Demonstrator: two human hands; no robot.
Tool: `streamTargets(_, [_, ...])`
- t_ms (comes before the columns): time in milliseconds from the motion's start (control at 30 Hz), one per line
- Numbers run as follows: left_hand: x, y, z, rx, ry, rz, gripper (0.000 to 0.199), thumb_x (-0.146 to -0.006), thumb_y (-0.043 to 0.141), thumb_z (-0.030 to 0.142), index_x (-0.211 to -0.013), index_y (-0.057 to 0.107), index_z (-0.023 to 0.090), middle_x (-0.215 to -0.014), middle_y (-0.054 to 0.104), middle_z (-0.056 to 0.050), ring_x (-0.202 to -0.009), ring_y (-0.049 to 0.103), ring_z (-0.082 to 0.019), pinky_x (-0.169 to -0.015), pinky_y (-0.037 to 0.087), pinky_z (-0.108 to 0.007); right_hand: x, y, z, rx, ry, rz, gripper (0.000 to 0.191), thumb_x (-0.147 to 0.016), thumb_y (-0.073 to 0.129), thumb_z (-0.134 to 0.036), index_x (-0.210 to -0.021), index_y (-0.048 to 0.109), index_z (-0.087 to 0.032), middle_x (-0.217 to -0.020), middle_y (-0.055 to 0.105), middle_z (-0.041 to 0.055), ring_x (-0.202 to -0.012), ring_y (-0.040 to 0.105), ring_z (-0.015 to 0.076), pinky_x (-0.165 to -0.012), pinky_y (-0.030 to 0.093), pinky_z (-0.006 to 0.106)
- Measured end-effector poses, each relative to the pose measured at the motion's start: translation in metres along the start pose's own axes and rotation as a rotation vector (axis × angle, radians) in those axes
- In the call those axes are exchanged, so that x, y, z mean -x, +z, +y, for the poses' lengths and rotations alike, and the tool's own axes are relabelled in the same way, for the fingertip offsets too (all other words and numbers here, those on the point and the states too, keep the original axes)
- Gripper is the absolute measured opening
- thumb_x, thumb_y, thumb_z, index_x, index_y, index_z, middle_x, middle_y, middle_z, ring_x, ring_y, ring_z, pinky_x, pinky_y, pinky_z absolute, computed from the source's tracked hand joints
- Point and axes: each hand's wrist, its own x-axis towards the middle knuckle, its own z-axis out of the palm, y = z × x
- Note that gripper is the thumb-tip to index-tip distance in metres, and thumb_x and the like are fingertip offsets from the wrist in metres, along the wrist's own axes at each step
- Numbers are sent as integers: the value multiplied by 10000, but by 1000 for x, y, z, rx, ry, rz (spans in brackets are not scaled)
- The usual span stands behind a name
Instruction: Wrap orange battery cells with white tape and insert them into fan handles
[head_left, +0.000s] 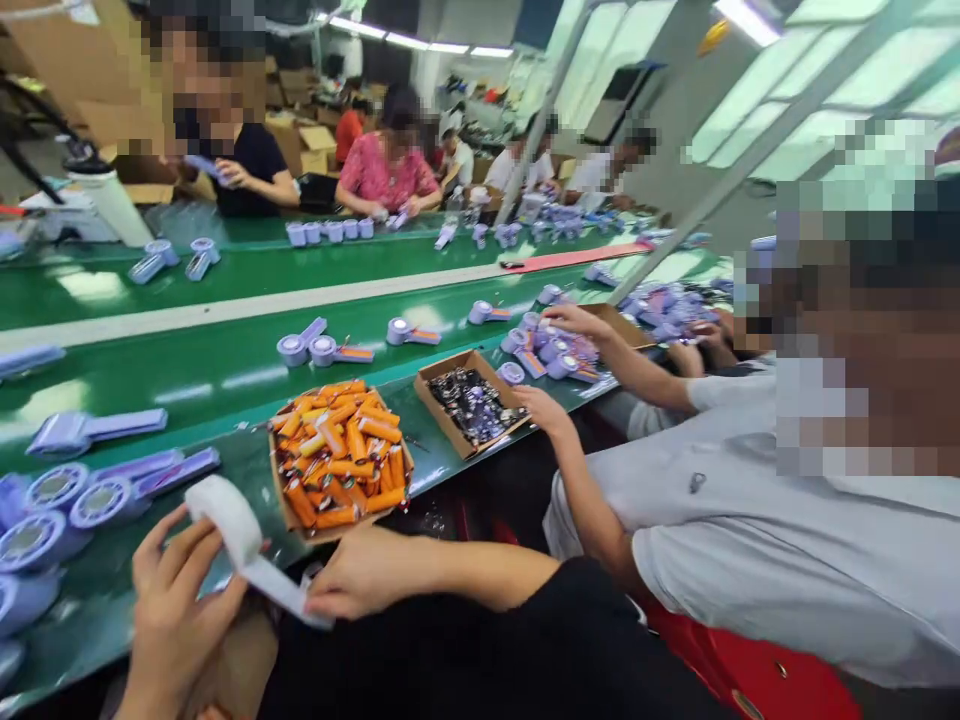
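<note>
The left hand (176,575) is closed around a round roll of white tape (229,515), fingers and thumb on its sides, the roll standing on edge and tilted. The right hand (371,575) pinches the free end of a flat white strip (277,588) between thumb and fingers; the strip runs from the roll, drawn out straight and slanting down between the two hands. The roll is held in front of the body, near the edge of the green work surface (225,385).

Just beyond the right hand, a brown cardboard box (341,533) holds a heap of orange cylindrical cells (345,440). Beside it, a shallow brown cardboard tray (457,440) contains small dark parts (472,395), too small to identify. To the left of the left hand lies a cluster of lilac plastic units with round heads and straight handles (82,510); similar units are spread farther along the surface.

On the right sits a co-worker in a light grey shirt (720,540), one hand (546,408) at the tray's corner, contact not determinable, the other (577,320) over a pile of lilac units (555,350). Other people sit across the line.
</note>
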Motion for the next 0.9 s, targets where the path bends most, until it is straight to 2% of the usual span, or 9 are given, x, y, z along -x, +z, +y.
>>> streamTargets(100, [-11, -2, 27, -86, -41, -2, 275, -922, 765, 132, -1167, 687, 231, -1127, 735, -104, -1353, 613, -408, -1128, 517, -607, 17, -26, 8, 42, -37, 62, 362, -1098, 655, -469, -969, 871, -208, -854, 849, 28, -678, 705, 131, -570, 354, 248])
streamTargets(200, [-15, -3, 37, -104, -57, -31, 295, -910, 769, 73, -1163, 684, 200, -1122, 736, -118, -1348, 610, -410, -1125, 523, -606, 34, -77, 27, -38, -13, 276, 422, -1136, 576, -393, -890, 843, -177, -775, 808, 25, -682, 689, 121, -664, 427, 234])
streamTargets(333, [-15, -6, 41, -102, -54, -32, 353, -881, 743, 3, -1164, 676, 203, -1137, 734, -109, -1341, 614, -398, -1135, 523, -615, 43, -143, 59, 87, 209, 622, 234, -1063, 631, -258, -1144, 839, -188, -1076, 855, 78, -950, 754, 201, -873, 522, 308])
streamTargets(400, [-14, -7, 42, -102, -49, -32, 356, -882, 740, 0, -1166, 673, 202, -1145, 734, -111, -1339, 615, -398, -1134, 525, -620, 41, -160, 75, 161, 353, 585, 215, -1029, 663, -240, -1137, 842, -186, -1106, 849, 101, -993, 754, 235, -895, 533, 345])
streamTargets(467, [-14, -7, 43, -109, -45, -43, 334, -894, 748, 16, -1167, 673, 195, -1140, 734, -116, -1329, 617, -401, -1127, 529, -627, 37, -163, 89, 169, 407, 471, 187, -1018, 697, -275, -1085, 848, -188, -1061, 840, 101, -972, 749, 243, -882, 536, 356])
streamTargets(533, [-14, -6, 43, -121, -46, -57, 300, -911, 759, 44, -1160, 672, 187, -1132, 734, -124, -1321, 616, -407, -1115, 534, -630, 32, -157, 99, 146, 379, 425, 196, -1015, 730, -326, -1104, 837, -188, -1101, 824, 105, -1000, 739, 244, -909, 536, 365])
streamTargets(733, [-12, 1, 39, -113, -15, -72, 233, -953, 739, 110, -1155, 670, 204, -1142, 725, -125, -1363, 592, -415, -1116, 531, -604, 30, -140, 102, 84, 353, 495, 190, -1000, 754, -303, -1141, 752, -175, -1119, 788, 94, -1010, 711, 221, -929, 532, 357])
streamTargets(833, [-4, 10, 21, -102, 71, -45, 188, -968, 722, 169, -1150, 689, 203, -1157, 735, -138, -1379, 598, -400, -1152, 514, -565, 31, -143, 92, 23, 356, 444, 228, -964, 807, -304, -1148, 741, -186, -1078, 805, 70, -942, 729, 211, -853, 550, 326])
streamTargets(900, [1, 20, 3, -81, 151, -20, 199, -945, 741, 205, -1141, 708, 219, -1140, 751, -121, -1333, 639, -371, -1182, 504, -534, 29, -145, 86, 33, 319, 420, 196, -944, 838, -279, -1108, 753, -212, -1104, 817, 58, -992, 748, 211, -866, 561, 302])
